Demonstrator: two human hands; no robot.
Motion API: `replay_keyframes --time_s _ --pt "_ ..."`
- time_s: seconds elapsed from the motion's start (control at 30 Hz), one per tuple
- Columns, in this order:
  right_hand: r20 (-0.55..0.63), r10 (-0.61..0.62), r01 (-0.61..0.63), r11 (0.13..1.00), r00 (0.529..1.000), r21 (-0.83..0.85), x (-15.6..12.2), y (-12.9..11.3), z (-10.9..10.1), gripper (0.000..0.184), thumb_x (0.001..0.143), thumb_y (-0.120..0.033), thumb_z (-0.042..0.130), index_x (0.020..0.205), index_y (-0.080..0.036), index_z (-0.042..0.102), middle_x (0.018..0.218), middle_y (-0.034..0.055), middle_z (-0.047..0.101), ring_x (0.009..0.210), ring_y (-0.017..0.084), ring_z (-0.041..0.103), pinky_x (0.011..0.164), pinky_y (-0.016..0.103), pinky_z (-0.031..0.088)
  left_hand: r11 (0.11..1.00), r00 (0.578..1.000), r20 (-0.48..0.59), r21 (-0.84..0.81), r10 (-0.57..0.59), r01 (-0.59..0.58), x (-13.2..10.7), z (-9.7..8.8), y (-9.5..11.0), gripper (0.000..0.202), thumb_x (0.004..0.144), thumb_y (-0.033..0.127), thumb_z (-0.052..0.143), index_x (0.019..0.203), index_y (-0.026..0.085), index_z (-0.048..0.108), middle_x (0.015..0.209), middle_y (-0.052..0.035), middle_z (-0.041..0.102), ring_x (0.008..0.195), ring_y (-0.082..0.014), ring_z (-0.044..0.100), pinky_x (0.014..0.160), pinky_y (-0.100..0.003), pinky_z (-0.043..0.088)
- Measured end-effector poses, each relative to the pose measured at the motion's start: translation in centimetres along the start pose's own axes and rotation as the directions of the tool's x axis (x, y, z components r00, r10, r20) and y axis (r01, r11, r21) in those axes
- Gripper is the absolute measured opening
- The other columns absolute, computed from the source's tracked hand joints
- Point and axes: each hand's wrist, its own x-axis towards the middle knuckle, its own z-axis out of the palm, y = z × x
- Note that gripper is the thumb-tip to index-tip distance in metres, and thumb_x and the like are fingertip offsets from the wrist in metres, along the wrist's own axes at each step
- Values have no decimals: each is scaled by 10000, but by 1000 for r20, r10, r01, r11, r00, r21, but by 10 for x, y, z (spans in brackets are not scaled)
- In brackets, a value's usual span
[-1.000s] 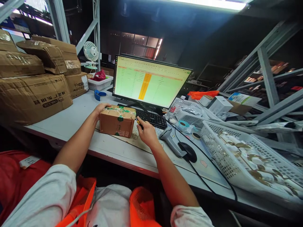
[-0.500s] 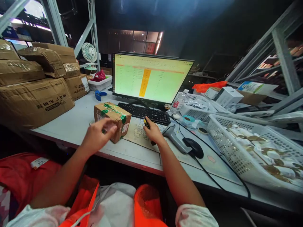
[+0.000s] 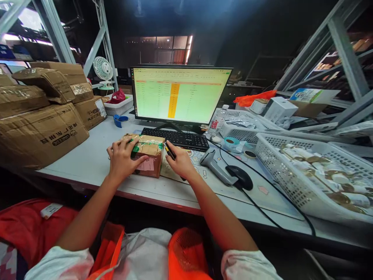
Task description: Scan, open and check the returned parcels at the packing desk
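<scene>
A small cardboard parcel wrapped in clear and green tape lies on the white desk, in front of the keyboard. My left hand grips its near left side, fingers wrapped over the top. My right hand rests just right of the parcel, closed around a black and yellow pen-like tool whose tip points at the parcel's right edge.
A lit monitor stands behind the keyboard. A barcode scanner and mouse lie to the right, then a white basket of rolled items. Stacked cardboard boxes fill the left; a fan stands behind.
The parcel has been turned round on the desk. My left hand went from its far side, lifted off, then came down on its near left side. My right hand kept the tool.
</scene>
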Motion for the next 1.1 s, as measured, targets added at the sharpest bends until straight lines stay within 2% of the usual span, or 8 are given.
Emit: replay_keyframes --time_s 0.3,0.5,0.6,0.67,0.77,0.87,0.97,1.1 --pt "26 -32 33 999 999 -26 -22 -28 -11 641 927 -238 545 1559 -145 485 1059 127 698 951 265 639 865 398 508 992 991 -90 -82 -103 96 2 15 3 605 816 671 760 1275 279 727 1392 -112 645 1254 -402 485 1025 -532 290" --pt "66 -101 97 993 993 63 -31 -24 -20 629 931 -267 565 1554 -222 485 1262 107 698 1106 260 648 987 425 508 993 987 -145 -105 -75 60 0 20 0 629 819 706 733 1277 275 716 1371 -107 652 1245 -378 495 1030 -519 288" --pt "53 -39 43 995 998 -90 -20 -10 -38 679 889 -230 611 1554 -217 472 1382 115 652 1197 283 623 1020 434 491 988 976 -212 -152 -47 14 -6 28 -5 588 851 715 691 1231 269 729 1325 -112 675 1259 -352 512 1057 -502 279" --pt "13 8 -4 961 1000 -276 -2 -7 -54 656 888 -222 614 1532 -203 492 1372 136 647 1151 304 633 949 434 499 982 967 -252 -186 -41 -7 -10 34 -8 572 848 730 681 1188 274 747 1263 -114 699 1239 -341 532 1061 -494 280" --pt "53 -80 96 841 995 -532 38 -27 -71 516 921 -148 539 1429 -220 593 1217 140 682 1027 295 638 823 397 456 976 958 -276 -219 -71 9 -12 40 -9 553 834 732 697 1147 281 765 1201 -113 713 1210 -336 546 1062 -492 280" --pt "234 -246 339 709 941 -619 79 -71 -63 450 948 -73 493 1339 -225 658 1102 130 697 994 270 626 830 378 388 975 961 -256 -217 -101 45 -11 43 -10 502 844 696 712 1126 287 777 1181 -109 715 1210 -330 546 1069 -485 285" --pt "401 -373 547 594 837 -590 109 -115 -35 342 992 -112 514 1267 -199 698 1093 128 712 1008 261 622 844 374 347 975 958 -264 -215 -112 55 -12 44 -12 478 840 673 731 1104 278 791 1170 -116 705 1203 -323 547 1067 -464 325" --pt "488 -464 673 474 739 -567 128 -154 0 261 1024 -183 523 1178 -169 732 1104 131 730 1016 257 627 810 364 328 972 931 -353 -237 -93 8 -13 48 -14 463 810 659 770 1049 264 808 1111 -124 693 1149 -316 565 1035 -448 374"
